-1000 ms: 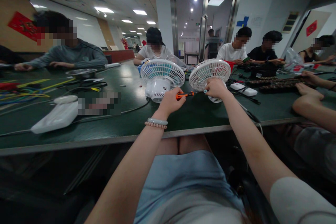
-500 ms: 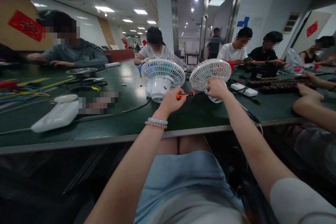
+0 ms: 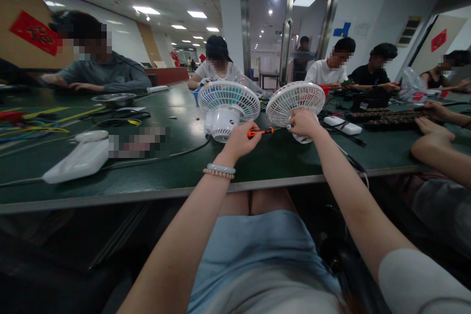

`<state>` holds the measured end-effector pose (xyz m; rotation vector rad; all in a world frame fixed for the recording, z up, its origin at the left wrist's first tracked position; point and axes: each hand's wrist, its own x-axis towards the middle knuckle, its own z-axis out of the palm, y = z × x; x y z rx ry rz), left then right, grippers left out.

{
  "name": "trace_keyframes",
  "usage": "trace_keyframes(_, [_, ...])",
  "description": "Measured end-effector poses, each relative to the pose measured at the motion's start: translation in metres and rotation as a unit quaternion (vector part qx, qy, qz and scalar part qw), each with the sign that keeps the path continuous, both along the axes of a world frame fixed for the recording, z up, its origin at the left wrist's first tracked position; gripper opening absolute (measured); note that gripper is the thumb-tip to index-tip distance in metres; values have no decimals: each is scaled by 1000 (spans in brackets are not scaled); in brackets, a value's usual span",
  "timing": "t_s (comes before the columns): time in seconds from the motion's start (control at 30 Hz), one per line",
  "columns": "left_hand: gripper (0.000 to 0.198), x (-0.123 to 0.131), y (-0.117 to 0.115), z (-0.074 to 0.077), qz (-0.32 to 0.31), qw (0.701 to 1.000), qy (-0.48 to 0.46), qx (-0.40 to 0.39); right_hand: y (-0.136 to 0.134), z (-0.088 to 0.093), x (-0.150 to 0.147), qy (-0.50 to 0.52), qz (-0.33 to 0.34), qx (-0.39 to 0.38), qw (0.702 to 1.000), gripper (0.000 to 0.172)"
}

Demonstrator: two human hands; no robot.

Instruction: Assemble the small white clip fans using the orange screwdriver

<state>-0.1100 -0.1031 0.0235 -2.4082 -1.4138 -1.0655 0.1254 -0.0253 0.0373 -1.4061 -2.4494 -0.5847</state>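
My left hand [image 3: 241,140] is closed round the handle of an orange and black screwdriver [image 3: 262,131], whose thin shaft points right. My right hand [image 3: 306,122] rests with bent fingers on the back of a white fan [image 3: 283,103], over its neck and base. Close to the right fingertips, by the screwdriver's tip, shows a small light-blue spot that I cannot make out. The fan's lower body is partly hidden behind that hand. A second white fan [image 3: 221,120] stands just beyond my left hand, its round grille tilted upward.
On the green table [image 3: 180,176] a white device [image 3: 79,159] with a cable lies left, near coloured wires [image 3: 40,127] and a metal dish [image 3: 114,99]. A white power adapter [image 3: 342,125] and dark strips [image 3: 390,117] lie right. Another person's arms [image 3: 437,132] rest there; several people sit opposite.
Both hands, the screwdriver and the fans stay nearly in place. The view has shifted only very slightly.
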Motion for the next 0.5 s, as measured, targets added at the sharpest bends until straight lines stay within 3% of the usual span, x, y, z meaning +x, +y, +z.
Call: trace_keyframes(0.5, [26, -1, 9, -5, 14, 998, -64, -14, 0, 1, 0, -7, -6, -4, 1000, 26])
